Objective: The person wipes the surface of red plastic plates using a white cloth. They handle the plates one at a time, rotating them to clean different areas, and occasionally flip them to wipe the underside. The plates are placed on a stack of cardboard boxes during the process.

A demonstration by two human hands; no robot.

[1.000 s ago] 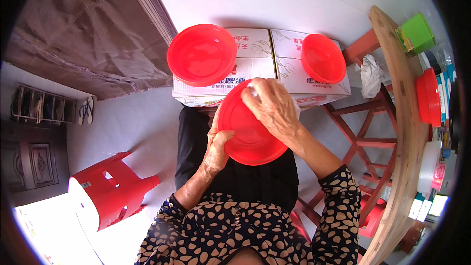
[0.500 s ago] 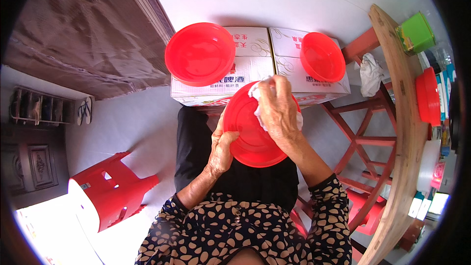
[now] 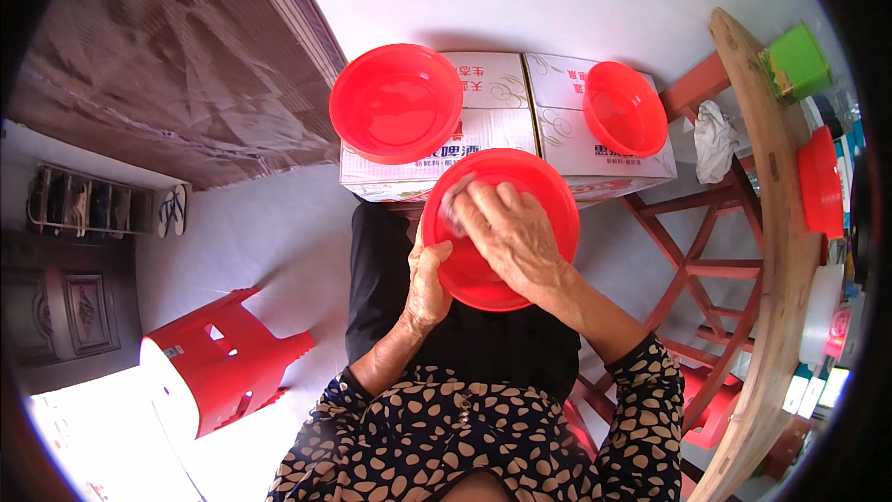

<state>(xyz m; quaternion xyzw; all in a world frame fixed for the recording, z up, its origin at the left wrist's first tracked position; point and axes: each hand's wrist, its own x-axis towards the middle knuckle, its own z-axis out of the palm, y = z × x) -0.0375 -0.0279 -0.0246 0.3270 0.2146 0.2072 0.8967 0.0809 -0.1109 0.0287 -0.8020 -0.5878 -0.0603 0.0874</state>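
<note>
A red plastic bowl [image 3: 550, 188] is tilted up above my lap, its inside facing me. My left hand [image 3: 428, 281] grips its left rim, thumb over the edge and fingers hidden behind. Inside the bowl, my right hand [image 3: 514, 234] presses a crumpled whitish cloth [image 3: 452, 204] against the left inner wall. Most of the cloth is covered by the fingers. Beyond the bowl, a larger red bowl [image 3: 395, 102] and a smaller red bowl [image 3: 624, 110] rest on two white cartons [image 3: 502, 130].
At the right runs a wooden shelf board [image 3: 769, 251] with a green box [image 3: 797, 62] and a red container [image 3: 819, 183]. A white rag [image 3: 714, 141] hangs by the reddish wooden frame [image 3: 723, 268]. A red plastic stool [image 3: 223, 353] lies on its side at the left, near slippers [image 3: 173, 210].
My right hand has swept the cloth from the bowl's upper right to its left inner wall. My left hand keeps its hold on the rim. The whole view has shifted slightly.
</note>
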